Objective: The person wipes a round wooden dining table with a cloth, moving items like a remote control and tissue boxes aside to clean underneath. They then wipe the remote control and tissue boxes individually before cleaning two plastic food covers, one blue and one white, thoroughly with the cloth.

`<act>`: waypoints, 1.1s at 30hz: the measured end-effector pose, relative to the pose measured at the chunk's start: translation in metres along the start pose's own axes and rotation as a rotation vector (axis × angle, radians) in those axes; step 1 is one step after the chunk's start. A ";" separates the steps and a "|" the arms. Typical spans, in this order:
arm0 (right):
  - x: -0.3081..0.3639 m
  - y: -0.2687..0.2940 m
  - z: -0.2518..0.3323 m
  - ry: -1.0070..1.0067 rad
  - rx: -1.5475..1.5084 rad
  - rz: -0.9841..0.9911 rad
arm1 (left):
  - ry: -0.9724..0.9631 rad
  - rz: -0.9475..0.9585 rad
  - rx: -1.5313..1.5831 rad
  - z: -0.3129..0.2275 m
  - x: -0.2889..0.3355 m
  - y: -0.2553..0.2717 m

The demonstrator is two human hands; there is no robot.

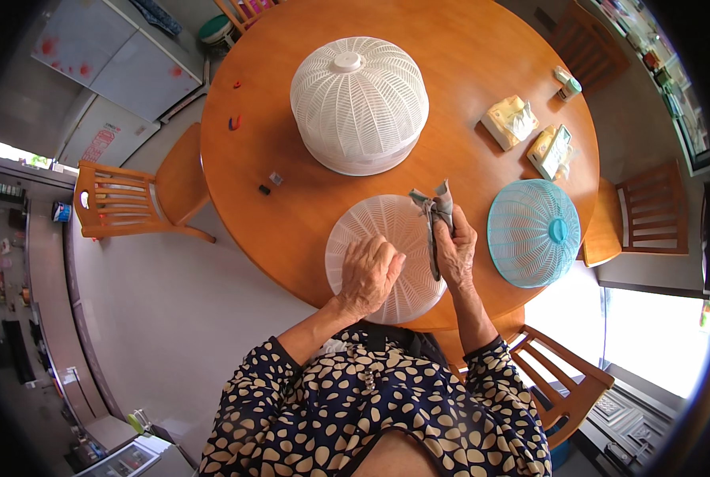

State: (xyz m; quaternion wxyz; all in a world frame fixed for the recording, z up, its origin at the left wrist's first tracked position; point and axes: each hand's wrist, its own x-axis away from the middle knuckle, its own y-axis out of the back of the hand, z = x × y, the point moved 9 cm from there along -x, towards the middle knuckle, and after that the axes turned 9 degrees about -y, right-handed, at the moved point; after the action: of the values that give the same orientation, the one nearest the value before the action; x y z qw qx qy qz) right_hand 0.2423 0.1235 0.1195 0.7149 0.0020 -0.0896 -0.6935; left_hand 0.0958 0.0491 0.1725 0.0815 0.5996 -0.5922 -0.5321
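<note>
A whitish translucent ribbed food cover (363,222) lies at the table's near edge, right in front of me. My left hand (368,274) is over its middle with curled fingers; what is inside them, if anything, is hidden. My right hand (457,248) is closed around a crumpled grey cloth (442,208) at the cover's right side. A narrow dark strip of the cloth hangs down beside my fingers. Beyond stands a taller white mesh food cover (359,111) with a round knob on top. To the right of my right hand is a blue mesh food cover (534,233).
The round wooden table (252,199) carries two tissue packs (510,122), a small jar (568,89), and small dark and red bits on the left. Wooden chairs stand around it, one at the left (132,199) and one close behind my right arm (562,381).
</note>
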 end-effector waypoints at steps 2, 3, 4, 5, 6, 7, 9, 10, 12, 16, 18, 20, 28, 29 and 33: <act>0.001 0.008 -0.001 -0.025 -0.161 -0.039 | -0.005 0.000 0.019 0.002 -0.001 0.004; 0.002 0.014 -0.004 -0.038 -0.239 -0.054 | 0.002 0.003 0.023 0.003 0.001 0.003; -0.001 0.021 -0.009 -0.034 -0.233 -0.092 | 0.009 0.005 0.027 0.005 0.003 0.002; -0.002 0.029 -0.010 -0.047 -0.158 -0.122 | 0.017 0.007 0.030 0.007 0.005 0.000; -0.001 0.032 -0.010 -0.053 -0.144 -0.126 | 0.023 0.014 0.039 0.009 0.006 0.002; -0.001 0.034 -0.011 -0.059 -0.131 -0.130 | 0.005 0.021 0.063 0.009 0.005 0.003; -0.001 0.035 -0.015 -0.073 -0.103 -0.129 | -0.026 0.028 0.108 0.008 0.006 0.005; -0.001 0.036 -0.018 -0.079 -0.088 -0.125 | -0.010 -0.007 0.119 0.010 0.008 0.007; 0.000 0.031 -0.011 -0.059 -0.111 -0.128 | 0.024 -0.071 0.144 0.017 0.016 0.011; 0.004 0.015 0.010 0.161 0.070 -0.107 | 0.096 -0.010 0.174 0.027 0.022 0.012; 0.010 0.001 0.028 0.303 0.252 -0.045 | 0.173 0.070 0.231 0.031 0.019 0.007; 0.012 -0.008 0.029 0.395 0.351 -0.023 | 0.356 0.154 0.463 0.049 0.025 -0.003; 0.015 -0.022 0.035 0.473 0.446 0.020 | 0.469 0.243 0.704 0.061 0.012 0.012; 0.015 -0.024 0.036 0.470 0.453 0.017 | 0.422 0.252 0.667 0.058 0.007 0.018; 0.014 -0.024 0.036 0.475 0.478 0.014 | 0.461 0.270 0.620 0.060 0.015 0.013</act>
State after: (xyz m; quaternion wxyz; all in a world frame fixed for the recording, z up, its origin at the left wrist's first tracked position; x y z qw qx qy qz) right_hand 0.2141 0.1126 0.1535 0.6999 0.3305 -0.0809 -0.6280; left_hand 0.0396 0.0654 0.1482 0.0966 0.6159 -0.7643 -0.1647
